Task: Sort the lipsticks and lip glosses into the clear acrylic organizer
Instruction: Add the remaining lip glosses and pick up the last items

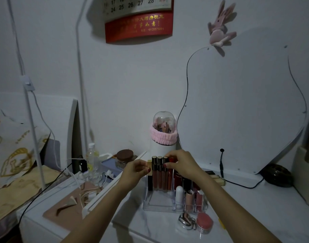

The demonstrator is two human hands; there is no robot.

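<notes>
A clear acrylic organizer [156, 202] stands on the white marble top. Several lip gloss tubes [158, 174] with dark caps stand upright in its back row. Short lipsticks [189, 199] and a white tube [179, 193] fill the small front-right cells. My left hand [134, 172] pinches a gold-and-black tube [149, 179] at the row's left end. My right hand [182, 163] grips the cap of a red gloss tube [170, 170] at the row's right end. The front-left compartment holds nothing.
An eyelash curler [186, 221] and a pink round jar [204, 223] lie in front of the organizer. A domed white holder with a pink band [163, 135] stands behind. A mirror [241, 109] leans at the right; cables and a bottle [92, 158] crowd the left.
</notes>
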